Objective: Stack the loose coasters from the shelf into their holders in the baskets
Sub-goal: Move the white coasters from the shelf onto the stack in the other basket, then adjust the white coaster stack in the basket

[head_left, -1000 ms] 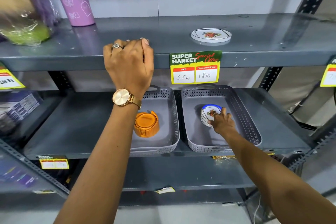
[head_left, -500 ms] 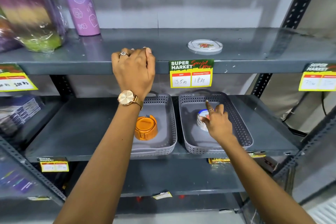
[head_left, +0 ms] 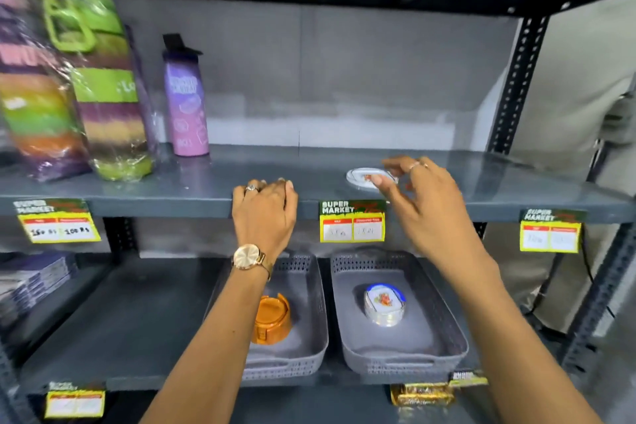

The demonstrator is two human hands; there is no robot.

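One loose white coaster [head_left: 359, 176] with a red flower print lies on the upper shelf [head_left: 344, 165]. My right hand [head_left: 423, 196] hovers at it, thumb and fingers spread around its right side, thumb touching the top. My left hand [head_left: 265, 213] rests curled over the front edge of that shelf, holding no coaster. Below, the right grey basket [head_left: 444, 330] holds a blue-rimmed holder with a stack of white coasters [head_left: 384, 303]. The left grey basket [head_left: 309, 334] holds an orange holder filled with orange coasters [head_left: 272, 318].
A purple bottle [head_left: 186, 103] and wrapped green and purple packs [head_left: 69, 96] stand at the upper shelf's left. Price tags [head_left: 351, 222] hang on the shelf edge. Boxes [head_left: 31, 282] sit at the lower left. A black upright post [head_left: 516, 79] borders the right.
My right hand has left the white stack in the right basket and risen to the loose coaster on the upper shelf. The view tilted upward. My left hand stayed on the shelf edge.
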